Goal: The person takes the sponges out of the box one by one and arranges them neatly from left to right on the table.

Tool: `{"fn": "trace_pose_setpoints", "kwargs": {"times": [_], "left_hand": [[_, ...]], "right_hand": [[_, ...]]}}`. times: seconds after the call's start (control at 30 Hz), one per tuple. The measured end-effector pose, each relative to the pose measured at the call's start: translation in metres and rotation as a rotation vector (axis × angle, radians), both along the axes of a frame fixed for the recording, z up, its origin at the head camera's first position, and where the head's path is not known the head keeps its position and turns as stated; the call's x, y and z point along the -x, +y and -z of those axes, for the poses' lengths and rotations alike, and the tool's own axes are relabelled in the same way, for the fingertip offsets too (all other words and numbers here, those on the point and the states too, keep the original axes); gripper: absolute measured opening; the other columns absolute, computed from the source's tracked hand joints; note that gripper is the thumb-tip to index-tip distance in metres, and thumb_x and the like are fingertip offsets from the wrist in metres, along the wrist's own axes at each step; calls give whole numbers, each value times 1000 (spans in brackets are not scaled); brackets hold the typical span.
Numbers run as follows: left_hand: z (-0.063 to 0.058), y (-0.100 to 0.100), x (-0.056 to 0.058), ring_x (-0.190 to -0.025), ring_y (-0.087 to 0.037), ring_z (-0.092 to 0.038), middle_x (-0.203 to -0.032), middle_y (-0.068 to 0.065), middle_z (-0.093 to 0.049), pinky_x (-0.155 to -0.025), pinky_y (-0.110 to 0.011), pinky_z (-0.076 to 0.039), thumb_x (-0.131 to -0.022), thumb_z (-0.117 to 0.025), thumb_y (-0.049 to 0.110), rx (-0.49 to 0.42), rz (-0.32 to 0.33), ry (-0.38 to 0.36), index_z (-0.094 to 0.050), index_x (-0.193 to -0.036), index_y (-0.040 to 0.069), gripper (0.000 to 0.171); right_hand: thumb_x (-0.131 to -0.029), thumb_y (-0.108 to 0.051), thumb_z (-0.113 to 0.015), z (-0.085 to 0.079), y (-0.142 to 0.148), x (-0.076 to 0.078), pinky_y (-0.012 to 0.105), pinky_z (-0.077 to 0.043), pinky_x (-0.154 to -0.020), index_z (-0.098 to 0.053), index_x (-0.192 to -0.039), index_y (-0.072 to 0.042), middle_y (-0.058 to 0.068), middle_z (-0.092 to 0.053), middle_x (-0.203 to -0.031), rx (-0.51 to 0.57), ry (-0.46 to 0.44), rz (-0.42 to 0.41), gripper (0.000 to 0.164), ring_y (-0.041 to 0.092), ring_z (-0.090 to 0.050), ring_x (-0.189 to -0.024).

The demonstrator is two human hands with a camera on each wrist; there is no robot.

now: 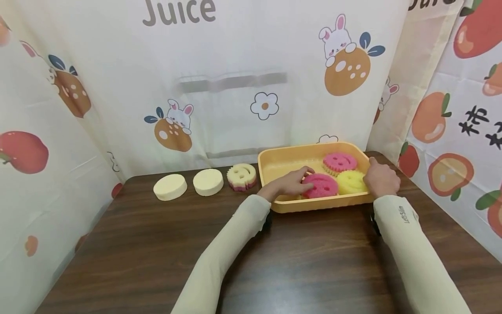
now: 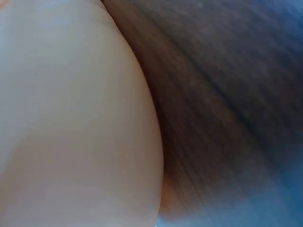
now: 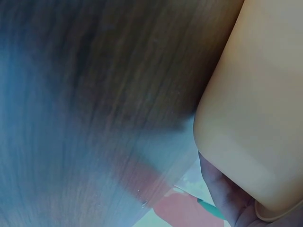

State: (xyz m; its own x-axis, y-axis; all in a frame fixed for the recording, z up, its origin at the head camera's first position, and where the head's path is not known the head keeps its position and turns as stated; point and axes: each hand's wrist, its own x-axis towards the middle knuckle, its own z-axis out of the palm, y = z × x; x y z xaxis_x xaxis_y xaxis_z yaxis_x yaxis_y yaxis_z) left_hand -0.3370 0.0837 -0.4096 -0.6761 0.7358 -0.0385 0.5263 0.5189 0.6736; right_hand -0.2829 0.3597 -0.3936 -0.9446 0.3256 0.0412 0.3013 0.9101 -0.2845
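A shallow yellow tray [image 1: 298,151] stands at the back right of the table. Inside it, my left hand [image 1: 291,181] grips a pink smiley-face sponge [image 1: 323,186], thumb on the near side and fingers over the far edge. A yellow smiley sponge [image 1: 350,182] and another pink smiley sponge [image 1: 340,161] lie to its right. My right hand [image 1: 381,178] holds the tray by its right rim. In the right wrist view, that hand's fingers [image 3: 225,191] show beside the tray wall [image 3: 255,104]. The left wrist view shows mostly tray wall [image 2: 80,118]; the left hand's fingers are hidden there.
Left of the tray, a cream smiley sponge [image 1: 241,175] with a pink underside and two plain cream round sponges [image 1: 208,182] lie in a row. The dark wooden table [image 1: 157,257] meets a printed curtain [image 1: 235,52] behind and at both sides.
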Motion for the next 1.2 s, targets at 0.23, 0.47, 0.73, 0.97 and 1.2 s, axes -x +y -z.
{"fn": "trace_pose_setpoints", "kwargs": {"times": [0.23,0.47,0.73,0.97,1.2], "left_hand": [[0,-1,-1,-113,-13,-57,-136,-6,-56,-102,-26,-48,-96,-57,32,-25,-13,-1,-40,-140,17,49],[0,-2,-3,-112,-13,-58,-134,-7,-57,-99,-25,-49,-97,-56,34,-63,-4,36,-41,-140,15,50],[-5,-9,-2,-120,-17,-58,-136,-9,-57,-103,-29,-48,-97,-55,34,-124,-27,76,-42,-140,14,48],[-7,-14,-1,-119,-17,-59,-136,-10,-58,-102,-29,-48,-97,-55,34,-122,-29,101,-43,-139,14,48],[-12,-19,-2,-118,-19,-59,-136,-11,-58,-100,-30,-49,-98,-54,33,-148,-46,141,-43,-140,12,48]], "right_hand": [[-95,-13,-38,0,-1,0,64,-50,-74,-26,-151,-1,41,-51,-119,2,-18,3,59,56,-57,-97],[-95,-13,-38,2,0,-5,63,-50,-72,-27,-150,-1,42,-52,-119,4,-23,4,57,57,-57,-98],[-95,-13,-38,0,-3,-3,65,-49,-76,-28,-150,-2,41,-52,-121,5,0,-8,57,57,-56,-100],[-95,-13,-37,-1,-2,0,65,-50,-78,-29,-150,-1,40,-52,-121,2,0,-7,56,56,-57,-100],[-95,-13,-36,-1,-1,-1,66,-49,-79,-29,-150,-2,41,-52,-123,6,6,-14,57,57,-56,-104]]}}
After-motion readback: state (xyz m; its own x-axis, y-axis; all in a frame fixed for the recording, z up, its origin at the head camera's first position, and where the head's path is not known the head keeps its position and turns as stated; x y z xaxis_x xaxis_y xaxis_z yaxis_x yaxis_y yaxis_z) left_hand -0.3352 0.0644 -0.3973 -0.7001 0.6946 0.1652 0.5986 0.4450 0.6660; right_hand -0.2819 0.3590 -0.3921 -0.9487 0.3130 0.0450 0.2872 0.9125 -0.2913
